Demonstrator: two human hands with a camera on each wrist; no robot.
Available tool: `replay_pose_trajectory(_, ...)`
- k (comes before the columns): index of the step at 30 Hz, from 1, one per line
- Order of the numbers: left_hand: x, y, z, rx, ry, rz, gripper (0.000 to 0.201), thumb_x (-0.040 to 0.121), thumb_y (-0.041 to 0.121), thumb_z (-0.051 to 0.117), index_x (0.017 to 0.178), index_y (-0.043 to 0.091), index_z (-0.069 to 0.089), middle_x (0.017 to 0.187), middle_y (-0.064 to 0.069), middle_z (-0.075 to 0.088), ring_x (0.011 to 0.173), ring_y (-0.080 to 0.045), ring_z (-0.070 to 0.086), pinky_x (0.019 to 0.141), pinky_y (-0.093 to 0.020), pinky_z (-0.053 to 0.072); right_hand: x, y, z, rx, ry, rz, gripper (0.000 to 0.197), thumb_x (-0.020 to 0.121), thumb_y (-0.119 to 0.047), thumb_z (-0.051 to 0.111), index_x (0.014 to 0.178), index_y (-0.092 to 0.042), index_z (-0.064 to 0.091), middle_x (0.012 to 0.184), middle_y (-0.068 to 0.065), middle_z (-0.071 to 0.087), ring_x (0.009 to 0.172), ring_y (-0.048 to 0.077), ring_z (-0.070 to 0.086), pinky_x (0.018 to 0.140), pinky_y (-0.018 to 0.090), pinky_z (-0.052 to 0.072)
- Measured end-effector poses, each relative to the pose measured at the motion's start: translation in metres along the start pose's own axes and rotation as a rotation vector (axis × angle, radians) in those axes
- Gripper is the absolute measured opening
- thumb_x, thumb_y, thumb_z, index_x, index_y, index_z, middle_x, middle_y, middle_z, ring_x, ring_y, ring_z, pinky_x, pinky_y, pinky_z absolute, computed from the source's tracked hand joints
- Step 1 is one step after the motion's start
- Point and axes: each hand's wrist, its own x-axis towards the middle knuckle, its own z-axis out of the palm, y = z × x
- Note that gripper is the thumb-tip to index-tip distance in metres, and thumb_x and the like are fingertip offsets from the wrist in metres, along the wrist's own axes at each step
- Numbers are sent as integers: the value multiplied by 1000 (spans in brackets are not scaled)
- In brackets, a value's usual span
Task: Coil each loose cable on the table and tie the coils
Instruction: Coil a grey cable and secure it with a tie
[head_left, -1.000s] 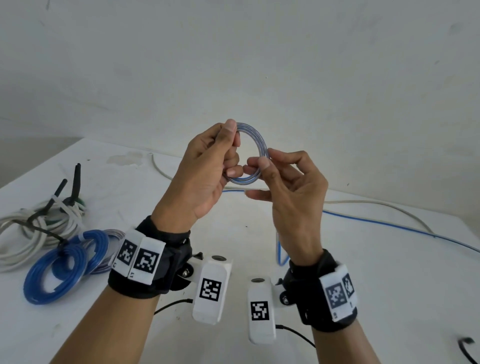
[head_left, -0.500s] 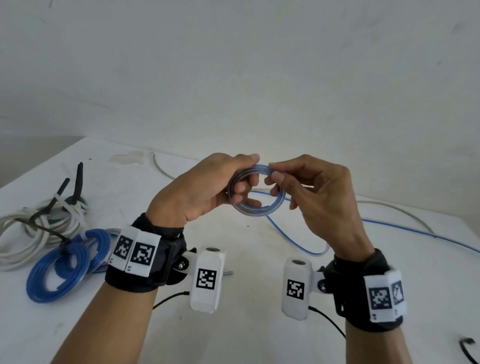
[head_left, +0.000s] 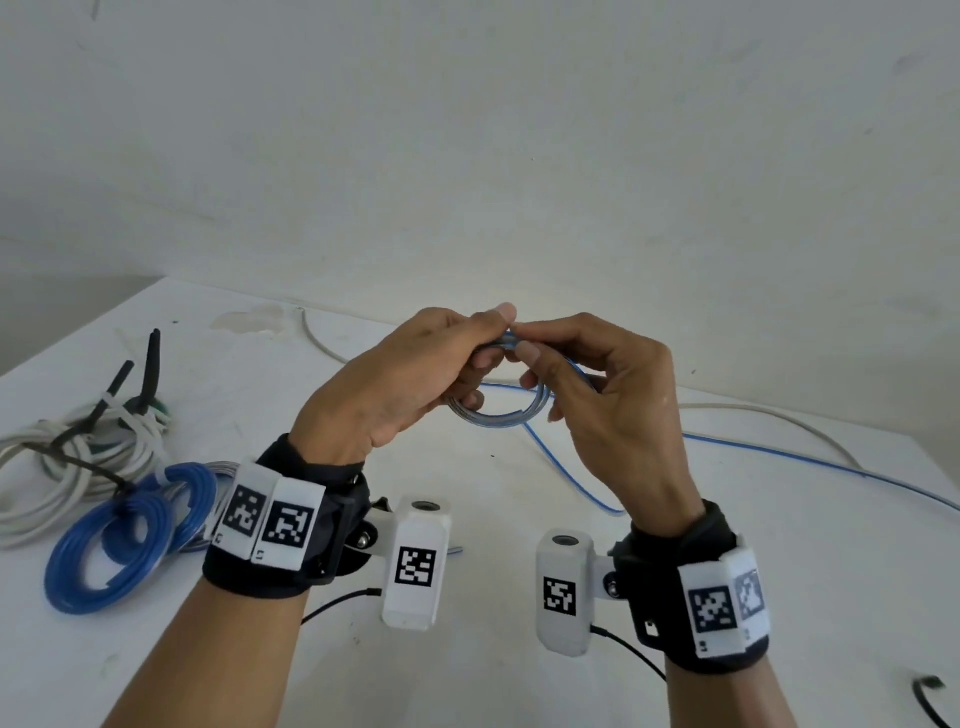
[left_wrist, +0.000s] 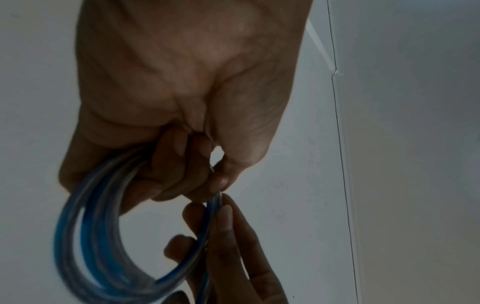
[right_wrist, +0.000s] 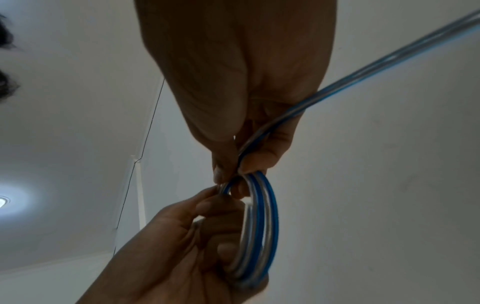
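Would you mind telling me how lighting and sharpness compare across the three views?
Head view: evenly lit and sharp, edges bowed by the wide lens. Left wrist view: left hand backlit and dark, cable coil motion-blurred. Right wrist view: right hand in shadow, coil fairly crisp, ceiling light glaring at left.

The small blue-and-clear coil (head_left: 493, 413) is lowered from chest height toward the table (head_left: 519, 519) and is tipped from upright to nearly flat. The right hand (head_left: 608, 410) is turned palm-down over it, and the left hand (head_left: 395, 384) is brought lower, fingertips meeting at the coil's top.
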Motion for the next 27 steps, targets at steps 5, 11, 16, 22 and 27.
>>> replay_pose_trajectory(5,1,3,0,-212,112,84,55,106,36,47,53,21,42,55,6,23,51,-15,22,57,-26,42,-1,-3,13,96,153,1,20,100,-9,63,112,-20,74,96,-3,77,80,17,75,54,24,55)
replay_pose_trajectory(11,-2,9,0,-624,148,107,48,107,33,44,62,18,39,57,5,19,49,-12,16,57,-24,41,-5,-8,37,268,292,45,28,99,-6,63,120,-21,70,98,-1,77,85,15,74,50,25,56)
replay_pose_trajectory(16,1,6,5,-692,145,94,49,107,33,44,61,18,42,57,6,19,48,-11,19,61,-27,40,-4,-7,29,239,231,35,34,95,-7,69,123,-26,68,100,-4,76,85,13,72,52,26,58)
replay_pose_trajectory(22,3,5,3,-509,63,38,43,104,24,37,64,13,49,53,3,26,48,-14,24,67,-32,48,3,1,7,139,175,28,31,94,-6,71,118,-25,71,97,2,77,79,27,72,51,26,56)
replay_pose_trajectory(27,3,0,-1,-142,16,-76,48,106,32,39,65,11,55,49,2,29,44,-15,28,64,-31,53,2,4,-6,4,-82,58,30,95,-7,69,115,-29,75,96,-8,77,75,21,72,56,31,58)
